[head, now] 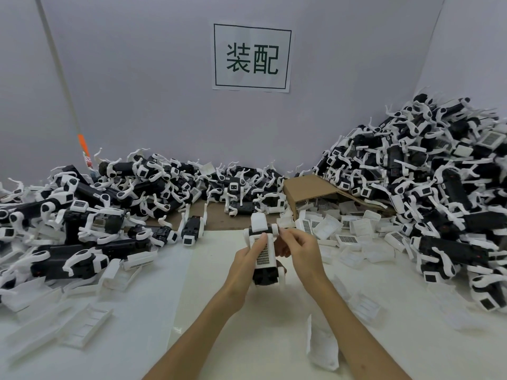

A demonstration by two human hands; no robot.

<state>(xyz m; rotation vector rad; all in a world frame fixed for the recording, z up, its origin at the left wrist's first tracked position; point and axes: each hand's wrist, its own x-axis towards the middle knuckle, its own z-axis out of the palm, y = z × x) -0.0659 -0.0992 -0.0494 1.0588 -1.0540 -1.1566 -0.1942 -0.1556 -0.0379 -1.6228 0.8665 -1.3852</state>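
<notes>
The left hand [244, 259] grips the toy robot dog [265, 276] over the tabletop [219, 325], just this side of the cardboard box [307, 187], thumb pressing its white grille cover [264, 256]. The right hand [299, 248] has its fingers [286, 235] curled, pinching the dog's shoulder.

1. The toy robot dog [262, 249] is over the middle of the table [247, 338], with the left hand [245, 260] on its left side and the right hand [300, 246] on its right.
2. One heap of toy dogs [82, 204] lies left of the hands, and a second heap [439, 182] lies to the right.
3. A cardboard box [307, 187] lies behind the hands against the second heap, with loose covers [354, 231] before it.
4. A sign [251, 57] hangs on the wall behind everything.
</notes>
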